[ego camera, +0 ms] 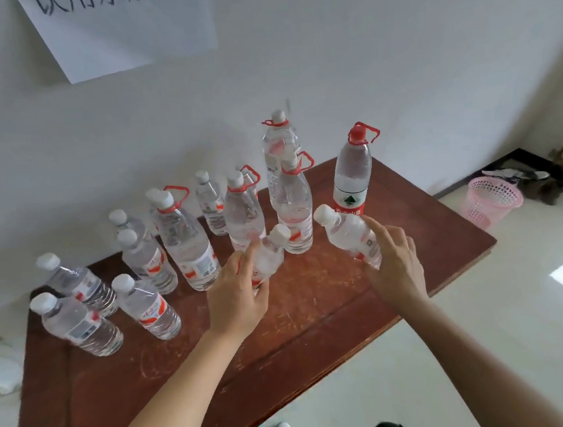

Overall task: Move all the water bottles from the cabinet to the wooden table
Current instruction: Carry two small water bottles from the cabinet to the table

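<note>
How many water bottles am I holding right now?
2. The first bottle, tilted, is in the left hand; the second bottle, tilted, is in the right hand, near the red-capped bottle. None looks hidden.

Left hand (237, 300) grips left bottle (270, 252), right hand (395, 267) right bottle (347, 232) (both tilted).

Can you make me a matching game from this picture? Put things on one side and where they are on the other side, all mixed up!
Things:
1. pink basket
2. paper sheet
3. red-capped bottle
4. left hand

Places:
A. standing on the wooden table
B. on the floor
C. gripping a small bottle
D. on the wall

Right pairs: 1-B, 2-D, 3-A, 4-C.
</note>
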Available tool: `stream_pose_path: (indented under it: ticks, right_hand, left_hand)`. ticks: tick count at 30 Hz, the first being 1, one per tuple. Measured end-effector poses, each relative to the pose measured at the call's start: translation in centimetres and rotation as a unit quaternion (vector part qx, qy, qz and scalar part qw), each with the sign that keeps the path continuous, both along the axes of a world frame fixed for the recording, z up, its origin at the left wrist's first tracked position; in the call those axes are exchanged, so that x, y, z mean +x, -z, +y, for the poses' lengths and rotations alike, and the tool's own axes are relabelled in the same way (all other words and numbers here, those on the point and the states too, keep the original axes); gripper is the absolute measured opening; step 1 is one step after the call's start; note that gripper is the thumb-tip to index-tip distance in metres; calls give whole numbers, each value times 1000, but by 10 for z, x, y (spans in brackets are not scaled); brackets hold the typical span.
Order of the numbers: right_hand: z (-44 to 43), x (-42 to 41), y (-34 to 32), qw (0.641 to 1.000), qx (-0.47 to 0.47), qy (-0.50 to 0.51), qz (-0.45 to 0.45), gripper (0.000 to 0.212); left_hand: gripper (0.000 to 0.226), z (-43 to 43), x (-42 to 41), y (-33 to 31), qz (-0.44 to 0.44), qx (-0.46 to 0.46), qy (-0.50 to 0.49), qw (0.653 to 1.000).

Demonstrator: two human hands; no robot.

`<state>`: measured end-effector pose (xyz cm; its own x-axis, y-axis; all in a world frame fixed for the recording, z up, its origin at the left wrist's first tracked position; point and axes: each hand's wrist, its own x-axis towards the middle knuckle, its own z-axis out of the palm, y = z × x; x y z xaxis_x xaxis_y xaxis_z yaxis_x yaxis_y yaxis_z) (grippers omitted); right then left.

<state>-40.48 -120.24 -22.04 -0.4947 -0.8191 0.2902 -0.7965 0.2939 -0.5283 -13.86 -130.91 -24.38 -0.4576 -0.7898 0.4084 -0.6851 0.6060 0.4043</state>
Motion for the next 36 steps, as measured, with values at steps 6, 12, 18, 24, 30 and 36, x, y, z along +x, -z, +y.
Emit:
stream_pose_path:
  ticks: [6,12,18,24,30,36]
  right_hand:
    - [-59,-3,37,991,31,-32,-125,86]
    - [-110,10,70,969,61,-127,-201,85]
    - [-125,27,101,948,114,-158,-253,87]
    - [-125,20,98,938,162,-178,-248,85]
    - [-103,12,90,942,184,-214,-182,98]
    - [-73,-2,94,957,56,-278,-65,77]
  left_hand:
    - [90,-38,-10,21,41,56,-13,998]
    - [88,-33,-2,46,94,123,-153,976]
    - [81,-25,-3,69,107,172,-223,954]
    - [87,-14,-6,75,119,185,-253,942]
    - [98,-1,-10,70,76,181,-287,938]
    - [73,65,-13,65,-52,143,-356,922]
